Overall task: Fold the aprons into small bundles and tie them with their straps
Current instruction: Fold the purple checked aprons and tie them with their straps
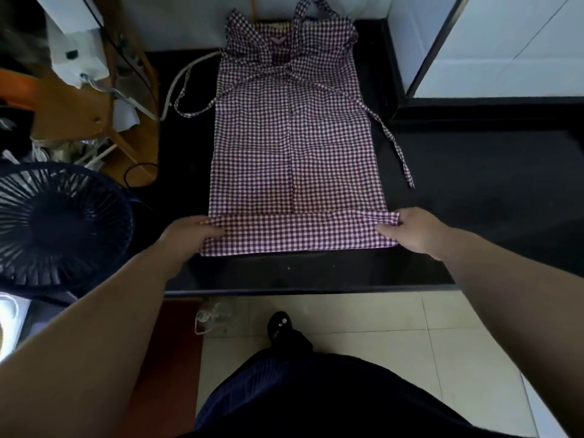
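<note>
A purple-and-white checked apron (294,137) lies flat on a black counter (474,184), folded lengthwise into a narrow panel. Its near hem is turned up in a narrow band (297,233). My left hand (189,235) grips the band's left end, fingers over the cloth. My right hand (414,229) pinches the band's bunched right end. One strap (395,143) trails off the apron's right side. Another strap (189,99) loops to the left. The neck loop (311,7) lies at the far end.
A dark round fan (60,226) stands at the left, close to my left forearm. A wooden stand with cables and papers (94,99) fills the far left. White panels (505,42) border the counter's far right. Tiled floor (410,327) lies below the counter edge.
</note>
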`<state>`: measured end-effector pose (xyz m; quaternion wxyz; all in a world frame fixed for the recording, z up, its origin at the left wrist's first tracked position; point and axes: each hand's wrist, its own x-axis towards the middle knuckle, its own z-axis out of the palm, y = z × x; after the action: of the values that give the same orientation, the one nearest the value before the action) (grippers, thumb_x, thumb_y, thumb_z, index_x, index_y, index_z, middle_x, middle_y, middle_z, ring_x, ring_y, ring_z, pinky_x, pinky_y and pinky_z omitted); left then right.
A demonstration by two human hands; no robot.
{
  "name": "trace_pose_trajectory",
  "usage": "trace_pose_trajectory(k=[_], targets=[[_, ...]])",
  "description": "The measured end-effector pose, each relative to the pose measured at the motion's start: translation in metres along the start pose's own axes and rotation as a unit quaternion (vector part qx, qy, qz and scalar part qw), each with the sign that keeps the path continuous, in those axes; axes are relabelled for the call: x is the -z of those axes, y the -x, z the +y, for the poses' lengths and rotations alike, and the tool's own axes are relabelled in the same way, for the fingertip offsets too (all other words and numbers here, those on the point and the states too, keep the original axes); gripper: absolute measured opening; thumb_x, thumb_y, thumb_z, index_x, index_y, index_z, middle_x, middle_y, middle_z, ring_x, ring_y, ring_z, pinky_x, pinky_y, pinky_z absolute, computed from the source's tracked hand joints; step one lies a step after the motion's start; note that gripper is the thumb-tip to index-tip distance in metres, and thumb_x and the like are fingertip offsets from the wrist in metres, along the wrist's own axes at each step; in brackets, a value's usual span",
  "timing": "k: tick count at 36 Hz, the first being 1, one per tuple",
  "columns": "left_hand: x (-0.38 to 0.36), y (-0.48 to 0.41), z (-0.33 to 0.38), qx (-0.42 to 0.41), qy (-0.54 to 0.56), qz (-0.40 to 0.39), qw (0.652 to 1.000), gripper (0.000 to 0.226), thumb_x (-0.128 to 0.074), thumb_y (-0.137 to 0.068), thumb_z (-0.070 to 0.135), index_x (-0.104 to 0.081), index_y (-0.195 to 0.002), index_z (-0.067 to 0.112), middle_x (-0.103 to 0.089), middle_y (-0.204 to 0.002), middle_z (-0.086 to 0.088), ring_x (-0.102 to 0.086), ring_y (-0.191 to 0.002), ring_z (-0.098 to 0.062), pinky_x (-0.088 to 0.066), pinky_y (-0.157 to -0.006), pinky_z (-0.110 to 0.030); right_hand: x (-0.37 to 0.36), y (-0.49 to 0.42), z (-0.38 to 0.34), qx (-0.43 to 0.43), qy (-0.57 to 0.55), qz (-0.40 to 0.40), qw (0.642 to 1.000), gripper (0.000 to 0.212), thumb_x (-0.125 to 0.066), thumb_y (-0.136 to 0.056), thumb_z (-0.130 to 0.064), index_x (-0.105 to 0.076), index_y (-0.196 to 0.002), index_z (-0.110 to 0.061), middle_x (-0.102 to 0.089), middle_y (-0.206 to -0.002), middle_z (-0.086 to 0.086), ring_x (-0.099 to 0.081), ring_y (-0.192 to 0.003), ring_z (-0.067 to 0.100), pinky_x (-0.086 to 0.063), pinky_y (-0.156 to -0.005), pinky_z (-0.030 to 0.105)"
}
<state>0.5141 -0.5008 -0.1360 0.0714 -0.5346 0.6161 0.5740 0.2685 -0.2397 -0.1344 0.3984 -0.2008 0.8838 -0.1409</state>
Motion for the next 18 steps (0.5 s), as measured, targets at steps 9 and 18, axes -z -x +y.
trace_pose_trajectory(k=[9, 18], targets=[[-0.018, -0.015, -0.019, -0.088, -0.24, 0.193, 0.947, 0.034, -0.044, -0.098, 0.045, -0.051, -0.103, 0.012, -0.059, -0.092, -0.007, -0.056, -0.081, -0.028, -0.043, -0.064, -0.036, -0.025, -0.013, -0.003, -0.05, 0.03, 0.112, 0.992, 0.023, -0.046, -0.099, -0.029, -0.052, -0.096, -0.007, -0.06, -0.104, 0.014, -0.051, -0.086, 0.024, -0.038, -0.073, 0.032], [-0.031, -0.012, -0.03, -0.281, -0.371, 0.257, 0.847, 0.048, -0.058, -0.086, 0.006, -0.051, -0.133, 0.01, -0.048, -0.135, -0.019, -0.046, -0.119, -0.043, -0.04, -0.093, -0.059, -0.027, 0.0, -0.002, 0.167, 0.214, 0.138, 0.952, 0.042, -0.051, -0.093, -0.045, -0.059, -0.122, -0.016, -0.05, -0.131, 0.008, -0.045, -0.121, 0.029, -0.038, -0.101, 0.041]])
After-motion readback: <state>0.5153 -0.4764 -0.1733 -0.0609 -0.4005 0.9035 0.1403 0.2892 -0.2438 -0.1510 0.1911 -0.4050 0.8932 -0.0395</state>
